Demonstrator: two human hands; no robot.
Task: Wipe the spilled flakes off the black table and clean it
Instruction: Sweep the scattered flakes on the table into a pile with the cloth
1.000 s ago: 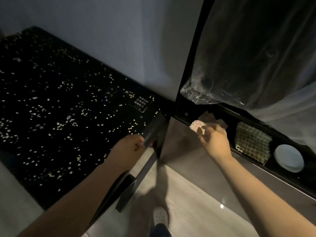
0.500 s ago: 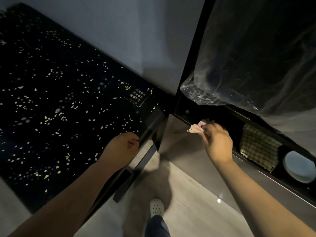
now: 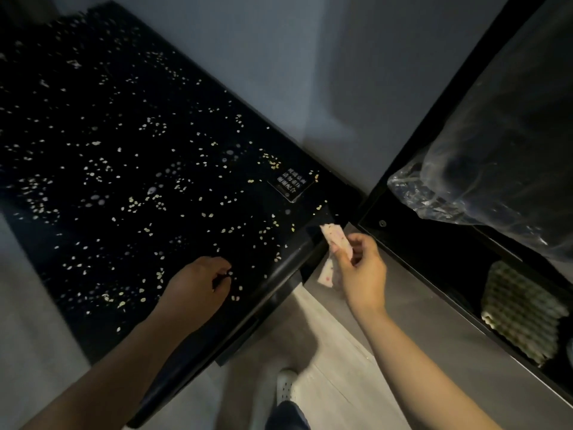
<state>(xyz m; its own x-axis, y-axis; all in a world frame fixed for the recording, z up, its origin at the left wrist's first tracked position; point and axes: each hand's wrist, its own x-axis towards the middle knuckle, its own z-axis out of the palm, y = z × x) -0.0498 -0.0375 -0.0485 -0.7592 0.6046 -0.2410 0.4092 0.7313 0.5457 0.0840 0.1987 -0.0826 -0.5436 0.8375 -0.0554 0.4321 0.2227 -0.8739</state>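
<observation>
We see the black table (image 3: 102, 218) strewn all over with pale flakes (image 3: 135, 203), none of them wiped away yet. The left hand (image 3: 195, 290) has let go of the table's front edge, which it gripped a second ago, and now lies on the tabletop just inside that edge. Its fingers curl down among the flakes, and we cannot tell whether they hold anything.

The right hand (image 3: 361, 274) has come away from the shelf (image 3: 434, 252) to the right of the table, where it was reaching before. It now hangs just off the table's near right corner. Its thumb and fingers pinch a white, pink-speckled cloth (image 3: 336, 242). The cloth's upper end sticks up toward the corner and its lower end hangs below the hand. It does not touch the tabletop.

A small plaque (image 3: 290, 185) lies on the table near its right end. A checked pad (image 3: 521, 311) lies on the shelf, well apart from the table. Below the table's front edge we see a white shoe (image 3: 286, 386).
</observation>
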